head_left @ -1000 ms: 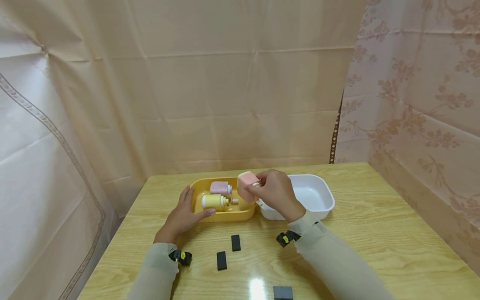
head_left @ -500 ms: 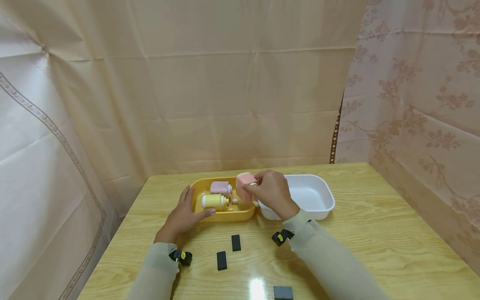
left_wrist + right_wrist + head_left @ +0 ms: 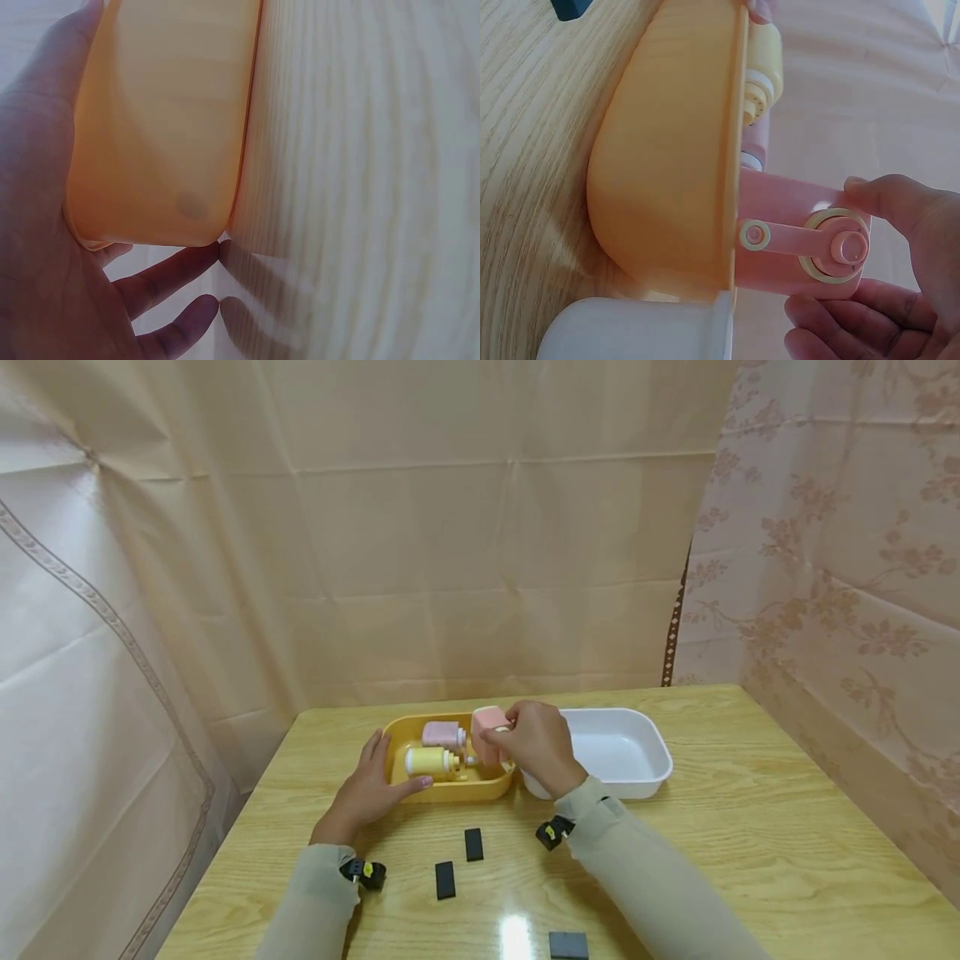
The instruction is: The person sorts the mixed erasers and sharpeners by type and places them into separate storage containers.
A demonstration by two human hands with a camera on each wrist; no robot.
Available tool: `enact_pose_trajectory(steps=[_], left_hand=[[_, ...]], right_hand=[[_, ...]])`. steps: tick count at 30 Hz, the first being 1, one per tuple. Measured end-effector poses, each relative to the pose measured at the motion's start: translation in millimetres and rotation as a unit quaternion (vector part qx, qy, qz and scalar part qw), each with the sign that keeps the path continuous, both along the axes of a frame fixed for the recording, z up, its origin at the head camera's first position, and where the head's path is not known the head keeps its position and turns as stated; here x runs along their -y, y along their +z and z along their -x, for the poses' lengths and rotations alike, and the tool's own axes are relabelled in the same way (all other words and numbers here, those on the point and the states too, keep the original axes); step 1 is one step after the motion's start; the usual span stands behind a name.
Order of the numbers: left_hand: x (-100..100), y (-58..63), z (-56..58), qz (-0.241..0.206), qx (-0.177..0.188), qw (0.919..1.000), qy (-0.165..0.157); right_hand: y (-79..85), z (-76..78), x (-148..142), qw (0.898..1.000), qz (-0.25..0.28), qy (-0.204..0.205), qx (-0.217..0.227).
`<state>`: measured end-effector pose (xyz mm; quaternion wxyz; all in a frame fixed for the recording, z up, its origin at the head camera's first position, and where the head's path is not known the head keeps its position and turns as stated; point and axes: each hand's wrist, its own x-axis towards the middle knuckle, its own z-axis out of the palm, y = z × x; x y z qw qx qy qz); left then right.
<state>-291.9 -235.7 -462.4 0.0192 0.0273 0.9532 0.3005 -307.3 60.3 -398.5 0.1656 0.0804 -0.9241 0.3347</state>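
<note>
In the head view my left hand (image 3: pixel 367 793) rests on the left end of the yellow tray (image 3: pixel 457 792), fingers extended beside it and thumb on the front rim. The left wrist view shows those fingers past the tray's end, close to the tabletop. Between thumb and fingers, my right hand (image 3: pixel 546 747) holds a pink pump bottle (image 3: pixel 780 259) near its pump end. The bottle stands tilted at the tray's right end, its lower part hidden by the tray wall in the right wrist view. Inside lie a yellow pump bottle (image 3: pixel 427 762) and a pale purple pump bottle (image 3: pixel 441 734).
A white tray (image 3: pixel 615 756) stands right of the yellow one, close against it. Two black rectangular pieces (image 3: pixel 473 844) lie in front on the wooden table (image 3: pixel 765 827), with a dark grey piece (image 3: pixel 568 945) near the front edge. Curtains hang behind and at both sides.
My right hand has shifted left and turned slightly, bringing the pink pump bottle a little further left and lower over the yellow tray. The left hand stays in place on the tray.
</note>
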Motion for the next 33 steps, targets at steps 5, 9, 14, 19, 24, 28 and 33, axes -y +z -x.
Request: enact_pose_trajectory(steps=[5,9,14,19,24,28,33], left_hand=[[-0.2,0.8,-0.6,0.001,0.001,1.0,-0.001],[0.6,0.1,-0.6,0.002,0.001,1.0,-0.001],[0.3,0.5,-0.4,-0.002,0.004,1.0,0.001],[0.6,-0.2,0.8,-0.002,0.007,1.0,0.002],[1.1,-0.7,1.3,-0.001,0.005,1.0,0.002],[0.7,-0.7,1.5,0.001,0.004,1.0,0.001],[1.0,-1.6,2.1,0.003,0.0,1.0,-0.002]], right_hand=[[-3.5,3.3,5.9,1.0,-0.018,-0.009,-0.021],[-6.0,6.0,9.1,0.999,-0.027,-0.02,-0.021],[-9.2,9.4,10.3,0.999,-0.031,-0.025,-0.008],[-12.2,12.1,11.5,0.999,-0.035,-0.03,-0.003],[-15.2,14.9,13.7,0.998,-0.053,-0.037,0.005],[-16.4,15.7,14.5,0.997,-0.065,-0.041,0.007],[-17.0,16.2,14.9,0.997,-0.07,-0.041,0.012]])
